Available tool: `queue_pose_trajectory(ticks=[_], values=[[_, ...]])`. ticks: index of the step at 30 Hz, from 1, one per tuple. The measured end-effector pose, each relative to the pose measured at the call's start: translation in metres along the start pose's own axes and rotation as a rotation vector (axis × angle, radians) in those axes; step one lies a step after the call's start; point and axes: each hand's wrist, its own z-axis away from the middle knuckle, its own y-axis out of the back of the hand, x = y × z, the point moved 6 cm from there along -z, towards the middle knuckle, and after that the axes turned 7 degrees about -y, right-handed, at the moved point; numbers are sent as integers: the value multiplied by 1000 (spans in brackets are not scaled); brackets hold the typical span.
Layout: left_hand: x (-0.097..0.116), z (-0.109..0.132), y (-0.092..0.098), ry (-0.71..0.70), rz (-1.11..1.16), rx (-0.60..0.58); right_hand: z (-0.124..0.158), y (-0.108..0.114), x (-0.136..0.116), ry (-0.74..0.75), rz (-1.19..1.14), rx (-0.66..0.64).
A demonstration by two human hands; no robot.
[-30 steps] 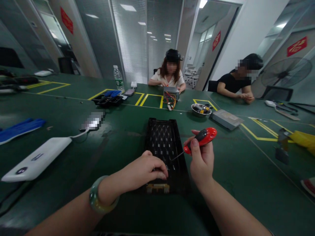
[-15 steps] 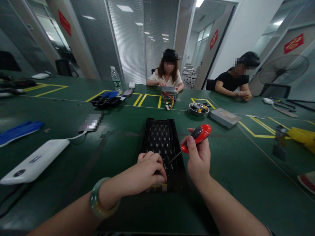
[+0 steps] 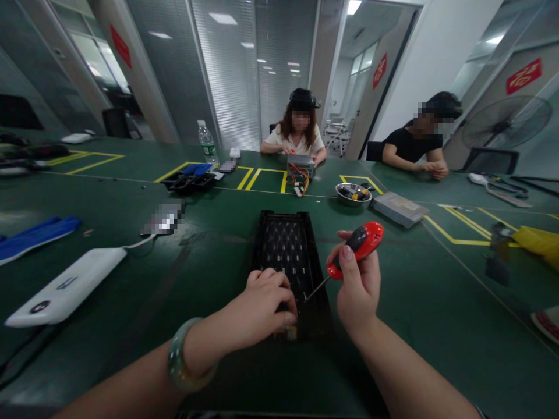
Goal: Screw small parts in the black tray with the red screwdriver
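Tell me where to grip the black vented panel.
Take the black vented panel by its long right edge, coming from the right and above. It lies flat on the green table, and that solid rim stands free, while the left hand covers the near end. The right hand holds a red screwdriver, so set that down.

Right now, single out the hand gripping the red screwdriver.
It's the right hand, closed around the red-handled screwdriver. The left hand, with the green bangle at its wrist, holds no tool and lies on the black perforated panel.
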Motion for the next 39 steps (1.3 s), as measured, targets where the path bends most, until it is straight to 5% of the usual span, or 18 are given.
queue_pose_trajectory(ticks=[9, 25, 32, 39], values=[[0, 8, 9, -227, -30, -9, 12, -12, -1, -4, -102, -163], [-2, 7, 8, -235, -20, 15, 21, -24, 7, -3, 130, -476], [-3, 7, 6, -238, 5, 6, 21, -22, -5, 26, -4, -468], [-2, 6, 8, -234, 38, 9, 21, -26, -11, 127, 105, -554]])
